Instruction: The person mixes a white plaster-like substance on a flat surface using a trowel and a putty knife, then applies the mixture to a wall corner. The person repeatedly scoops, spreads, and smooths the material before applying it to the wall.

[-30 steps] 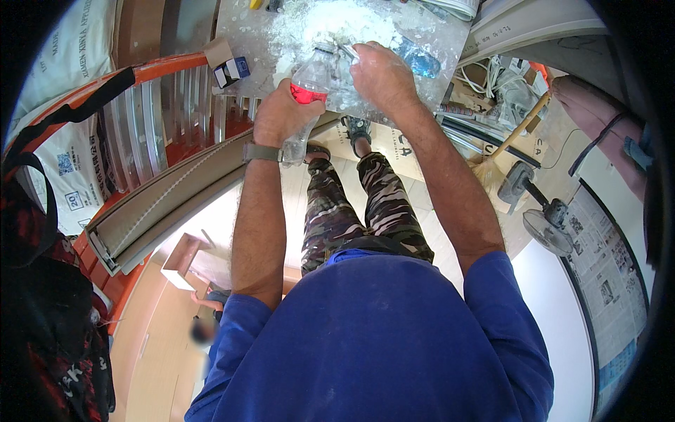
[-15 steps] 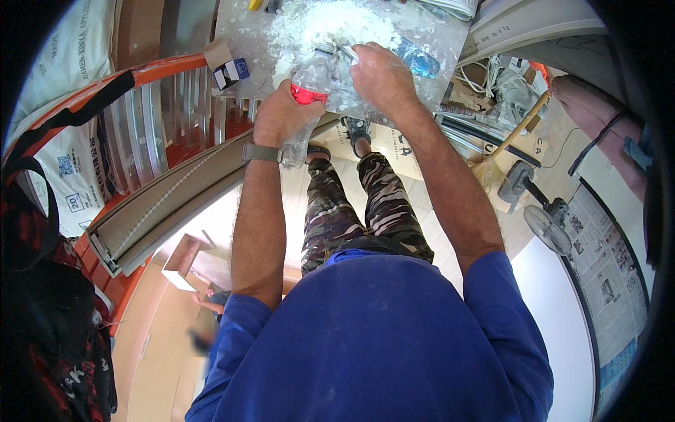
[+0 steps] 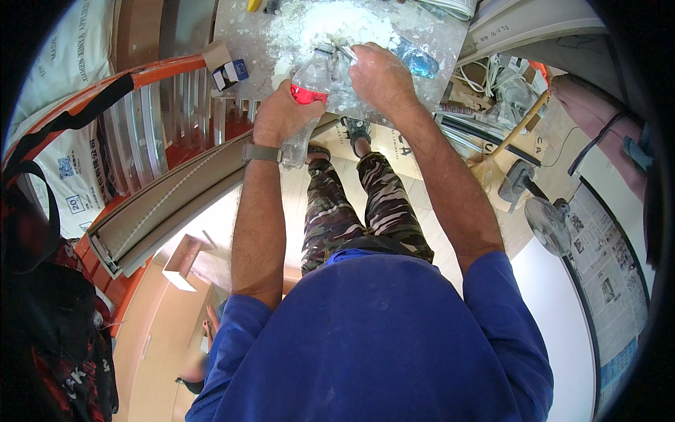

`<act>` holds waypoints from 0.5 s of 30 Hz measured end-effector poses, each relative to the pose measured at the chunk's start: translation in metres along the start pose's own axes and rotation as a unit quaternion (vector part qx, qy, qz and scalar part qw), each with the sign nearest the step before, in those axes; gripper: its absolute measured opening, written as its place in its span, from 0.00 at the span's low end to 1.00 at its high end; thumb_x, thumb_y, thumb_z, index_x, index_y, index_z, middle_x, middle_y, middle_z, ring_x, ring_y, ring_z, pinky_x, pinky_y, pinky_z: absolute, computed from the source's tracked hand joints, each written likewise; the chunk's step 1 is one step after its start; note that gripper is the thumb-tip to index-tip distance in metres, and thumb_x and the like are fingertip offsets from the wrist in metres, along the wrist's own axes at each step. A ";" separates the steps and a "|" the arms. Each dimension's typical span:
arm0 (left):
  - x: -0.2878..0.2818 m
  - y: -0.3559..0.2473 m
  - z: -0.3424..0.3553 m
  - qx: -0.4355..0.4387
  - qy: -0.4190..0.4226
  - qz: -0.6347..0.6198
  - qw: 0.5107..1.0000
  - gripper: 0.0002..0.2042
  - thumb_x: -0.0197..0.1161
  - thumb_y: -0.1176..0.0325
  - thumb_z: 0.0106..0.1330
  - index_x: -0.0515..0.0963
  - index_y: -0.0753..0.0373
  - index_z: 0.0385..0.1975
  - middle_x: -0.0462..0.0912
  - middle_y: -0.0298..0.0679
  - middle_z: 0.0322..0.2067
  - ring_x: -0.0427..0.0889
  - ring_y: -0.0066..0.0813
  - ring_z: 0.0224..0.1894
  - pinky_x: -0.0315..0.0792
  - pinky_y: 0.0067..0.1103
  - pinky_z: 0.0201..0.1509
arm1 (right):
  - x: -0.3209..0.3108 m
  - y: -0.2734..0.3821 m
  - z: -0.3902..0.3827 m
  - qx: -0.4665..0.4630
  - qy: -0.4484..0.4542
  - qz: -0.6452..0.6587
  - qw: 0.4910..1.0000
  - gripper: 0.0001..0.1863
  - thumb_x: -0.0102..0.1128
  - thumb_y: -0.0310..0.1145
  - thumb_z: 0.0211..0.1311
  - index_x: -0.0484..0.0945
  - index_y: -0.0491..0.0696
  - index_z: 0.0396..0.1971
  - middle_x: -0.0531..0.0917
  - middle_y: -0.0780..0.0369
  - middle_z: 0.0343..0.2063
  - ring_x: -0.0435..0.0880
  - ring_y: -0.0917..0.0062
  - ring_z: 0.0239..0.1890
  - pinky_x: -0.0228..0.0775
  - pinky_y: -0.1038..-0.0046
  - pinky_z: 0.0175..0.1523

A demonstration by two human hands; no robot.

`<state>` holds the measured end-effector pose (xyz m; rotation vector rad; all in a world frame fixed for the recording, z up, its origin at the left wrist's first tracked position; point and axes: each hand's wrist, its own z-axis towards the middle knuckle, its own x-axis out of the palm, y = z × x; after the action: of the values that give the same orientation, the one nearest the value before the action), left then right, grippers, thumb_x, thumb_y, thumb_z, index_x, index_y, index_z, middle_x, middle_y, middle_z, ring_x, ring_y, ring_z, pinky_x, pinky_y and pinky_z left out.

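Observation:
My left hand (image 3: 280, 112) is wrapped round a clear plastic bottle (image 3: 314, 69) with a red label, lying slanted at the near edge of the grey worktable (image 3: 246, 28). My right hand (image 3: 380, 77) is closed on a thin, pale object (image 3: 346, 52) beside the bottle's dark-rimmed top; I cannot make out what it is. Heaped white powder (image 3: 330, 24) coats the middle of the tabletop behind both hands. A crumpled blue transparent plastic piece (image 3: 418, 62) lies just right of my right hand.
Left: an orange ladder (image 3: 148, 70), small box (image 3: 230, 74) and long beige blind (image 3: 169, 181). Right: tangled cables (image 3: 478, 81), a straw broom (image 3: 486, 172) and a fan (image 3: 548, 225). A co-worker (image 3: 193, 373) is low at the left, beside pale wooden cabinetry.
My hands and the bottle hold nearly the same position. The co-worker at the lower left has shifted downward in the picture.

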<state>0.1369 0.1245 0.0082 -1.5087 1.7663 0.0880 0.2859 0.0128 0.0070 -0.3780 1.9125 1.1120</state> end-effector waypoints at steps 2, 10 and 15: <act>0.001 0.002 0.001 0.000 0.002 -0.005 1.000 0.30 0.64 0.51 0.39 0.72 0.68 0.39 0.79 0.52 0.34 0.78 0.45 0.39 0.70 0.29 0.45 | 0.001 0.000 0.000 -0.001 -0.004 0.001 1.000 0.12 0.53 0.31 0.51 0.76 0.43 0.36 0.78 0.55 0.34 0.77 0.64 0.40 0.69 0.65 0.47; 0.000 -0.001 0.000 -0.007 0.003 0.003 1.000 0.29 0.64 0.51 0.39 0.72 0.68 0.38 0.79 0.51 0.33 0.78 0.43 0.38 0.70 0.28 0.45 | -0.005 0.003 0.000 0.014 0.036 0.003 0.999 0.17 0.52 0.31 0.53 0.74 0.42 0.43 0.78 0.54 0.40 0.77 0.63 0.43 0.68 0.65 0.50; -0.002 -0.003 -0.002 -0.012 0.005 -0.001 1.000 0.29 0.65 0.51 0.39 0.72 0.68 0.37 0.79 0.50 0.33 0.79 0.43 0.38 0.70 0.28 0.44 | -0.005 0.003 0.000 0.016 0.031 0.002 0.999 0.17 0.53 0.31 0.54 0.73 0.41 0.44 0.78 0.54 0.40 0.77 0.63 0.43 0.68 0.65 0.50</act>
<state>0.1383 0.1244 0.0117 -1.5311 1.7780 0.1018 0.2868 0.0135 0.0132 -0.3958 1.9839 1.0818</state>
